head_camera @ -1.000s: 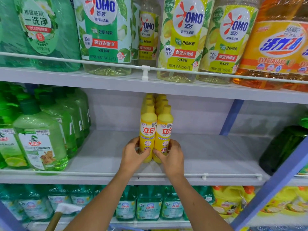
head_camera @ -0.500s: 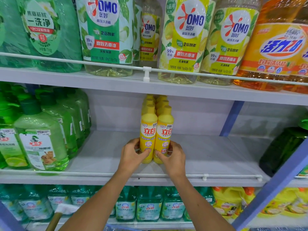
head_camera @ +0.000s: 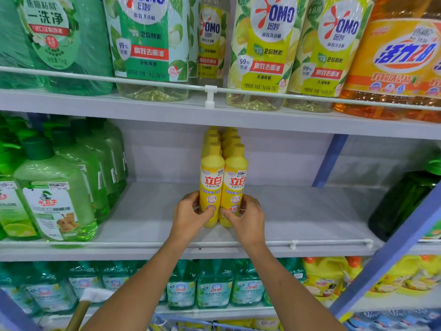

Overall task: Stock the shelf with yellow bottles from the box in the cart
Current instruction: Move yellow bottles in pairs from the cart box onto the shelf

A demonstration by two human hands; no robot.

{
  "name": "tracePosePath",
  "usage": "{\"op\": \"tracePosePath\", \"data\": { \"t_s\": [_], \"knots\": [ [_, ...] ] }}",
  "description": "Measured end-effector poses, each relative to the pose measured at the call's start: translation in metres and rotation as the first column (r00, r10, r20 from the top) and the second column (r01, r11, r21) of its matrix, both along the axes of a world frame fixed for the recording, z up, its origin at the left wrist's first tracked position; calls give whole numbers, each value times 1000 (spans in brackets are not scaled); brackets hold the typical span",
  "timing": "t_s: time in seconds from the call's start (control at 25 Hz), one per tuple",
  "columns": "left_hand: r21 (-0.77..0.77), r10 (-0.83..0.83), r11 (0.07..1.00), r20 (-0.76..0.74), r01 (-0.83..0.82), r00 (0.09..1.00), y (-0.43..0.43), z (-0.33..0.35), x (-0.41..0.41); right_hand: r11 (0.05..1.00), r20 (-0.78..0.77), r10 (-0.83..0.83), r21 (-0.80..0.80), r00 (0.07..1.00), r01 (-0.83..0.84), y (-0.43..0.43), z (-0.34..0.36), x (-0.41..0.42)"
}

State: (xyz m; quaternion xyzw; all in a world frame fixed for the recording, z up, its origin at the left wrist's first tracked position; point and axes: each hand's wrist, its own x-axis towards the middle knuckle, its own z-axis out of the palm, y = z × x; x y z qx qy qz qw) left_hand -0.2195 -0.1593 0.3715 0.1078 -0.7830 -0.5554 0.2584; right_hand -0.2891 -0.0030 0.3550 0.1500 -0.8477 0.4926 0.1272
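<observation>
Two rows of yellow bottles stand on the middle shelf point(head_camera: 298, 211), running back toward the rear wall. My left hand point(head_camera: 191, 215) grips the lower part of the front left yellow bottle point(head_camera: 211, 177), thumb across its front. My right hand point(head_camera: 247, 217) grips the front right yellow bottle point(head_camera: 235, 180) the same way. Both front bottles stand upright and side by side, touching each other. The box and most of the cart are out of view; only a blue wire edge point(head_camera: 191, 323) shows at the bottom.
Green bottles point(head_camera: 55, 194) fill the shelf's left part and a dark green bottle point(head_camera: 403, 204) stands at the right. A white rail point(head_camera: 310, 243) runs along the shelf front. Large detergent bottles point(head_camera: 262, 48) sit above, teal and yellow bottles below. A blue post point(head_camera: 393, 244) slants at the right.
Both hands stay on the two front yellow bottles. The bottles have been pushed slightly back on the shelf, and the thumbs have shifted a little across their fronts.
</observation>
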Motion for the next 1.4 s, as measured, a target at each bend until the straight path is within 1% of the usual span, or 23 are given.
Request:
{"op": "tracePosePath", "data": {
  "t_s": [0.08, 0.16, 0.24, 0.36, 0.44, 0.48, 0.56, 0.64, 0.72, 0.8, 0.84, 0.92, 1.0, 1.08, 1.16, 1.28, 1.4],
  "knots": [
    [-4, -4, 1000, 18, 5, 1000, 0, 2, 1, 1000, 2, -2, 25, 1000, 2, 0, 3, 1],
    [-25, -18, 1000, 43, 20, 999, -2, 7, 1, 997, 13, 6, 81, 1000, -7, 1, 10, 1],
    [-90, -35, 995, 89, 43, 995, -5, 13, 4, 974, 41, 4, 225, 999, -13, 5, 22, 5],
    [-281, 30, 958, 263, 47, 964, -10, 17, 15, 865, 62, -11, 501, 998, -22, 19, 38, 23],
    [-406, 50, 906, 383, 120, 922, -11, 20, 27, 772, 48, 62, 631, 997, -78, 31, 44, 37],
    [-436, 39, 884, 427, 168, 903, -11, 24, 36, 729, 54, 100, 676, 994, -110, 38, 47, 44],
    [-494, 9, 834, 456, 245, 890, -6, 33, 59, 643, 75, 146, 751, 986, -152, 51, 52, 60],
    [-591, 10, 751, 456, 294, 890, 2, 43, 82, 569, 76, 181, 805, 980, -168, 58, 59, 74],
    [-700, 70, 633, 477, 331, 876, 16, 56, 103, 511, 70, 240, 839, 968, -188, 63, 68, 90],
    [-779, 148, 515, 492, 358, 858, 32, 66, 122, 484, 62, 304, 850, 951, -210, 72, 76, 106],
    [-802, 184, 469, 498, 369, 848, 42, 71, 133, 475, 48, 339, 853, 939, -215, 79, 79, 115],
    [-820, 236, 414, 516, 395, 823, 66, 73, 153, 473, 20, 389, 854, 921, -218, 100, 80, 133],
    [-818, 262, 400, 534, 414, 804, 91, 69, 174, 472, 10, 404, 854, 915, -218, 125, 75, 149],
    [-807, 254, 397, 554, 437, 793, 116, 58, 192, 456, 17, 401, 863, 916, -216, 152, 66, 160],
    [-777, 243, 414, 596, 474, 765, 136, 42, 205, 432, 34, 390, 876, 920, -215, 176, 54, 169],
    [-753, 241, 418, 631, 508, 737, 153, 23, 211, 423, 46, 366, 882, 929, -210, 200, 40, 176],
    [-741, 195, 415, 640, 529, 743, 170, 9, 205, 406, 77, 309, 891, 948, -204, 226, 27, 175]
  ]
}}
